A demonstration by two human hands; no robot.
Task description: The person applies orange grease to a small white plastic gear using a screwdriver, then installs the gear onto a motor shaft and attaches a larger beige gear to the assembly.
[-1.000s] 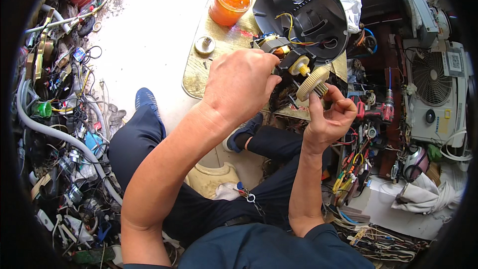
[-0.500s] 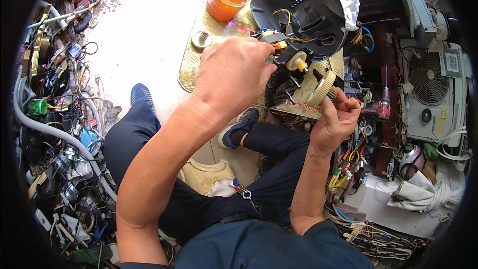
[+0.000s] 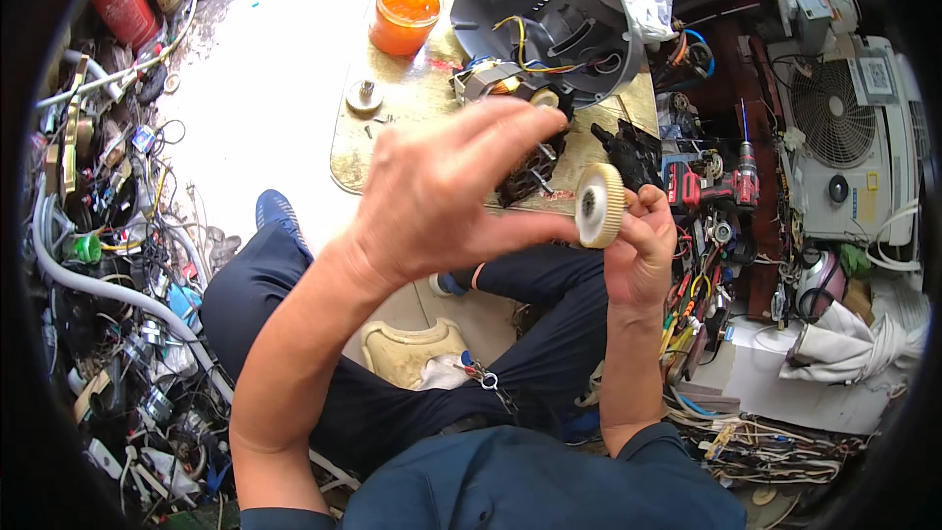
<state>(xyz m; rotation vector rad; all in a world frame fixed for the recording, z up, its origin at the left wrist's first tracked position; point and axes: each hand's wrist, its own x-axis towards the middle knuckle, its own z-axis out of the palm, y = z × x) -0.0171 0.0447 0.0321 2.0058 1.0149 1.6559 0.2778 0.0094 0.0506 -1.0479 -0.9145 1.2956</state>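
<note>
My right hand holds a cream toothed gear wheel upright in front of me, pinched by its rim. My left hand is raised beside it, fingers spread, with the thumb tip touching the gear's greasy hub. Behind the hands, on a wooden board, lies a motor with copper windings and black parts, wired to a grey round housing. The left hand hides part of the motor.
An orange tub of grease and a small metal disc sit on the board. A red drill and wires lie to the right, near a white fan unit. Cables and scrap crowd the left side.
Both hands have lifted away from the motor toward me. The right hand has turned the gear so its face shows, and the left hand has opened and moved onto the gear's hub.
</note>
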